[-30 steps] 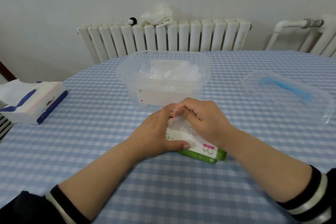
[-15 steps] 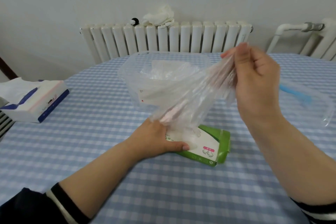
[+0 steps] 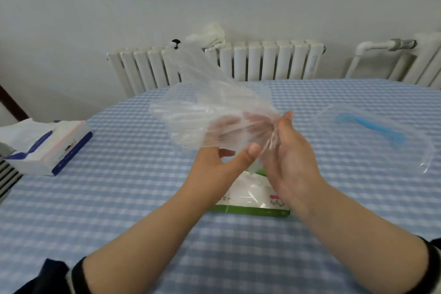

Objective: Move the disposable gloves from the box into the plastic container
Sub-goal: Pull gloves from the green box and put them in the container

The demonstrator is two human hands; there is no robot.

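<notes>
1. Since half a second ago, the right hand (image 3: 290, 150) has come down from the upper right of the frame to centre frame, and the left hand (image 3: 219, 162) has left the glove box (image 3: 250, 198) and risen to meet it.
2. The disposable gloves (image 3: 210, 112), a clear bunch, are now held in the air at frame centre between both hands, fanning up and to the left.
3. Left hand: thumb on the near side of the film, fingers seen through it behind; it holds the bunch.
4. Right hand: palm turned left, gathered end of the bunch pinched against it; exact finger curl cannot be told.
5. Glove box: green and white, flat on the checked tablecloth (image 3: 119, 198) below the wrists, no longer steadied by a hand; contents not discernible.
6. Plastic container: hidden behind the raised gloves; contents cannot be told.
7. Container lid (image 3: 381, 131), clear with blue handle, lies at right of frame, unchanged.
8. Tissue pack (image 3: 47, 148) at left edge, unchanged.
</notes>
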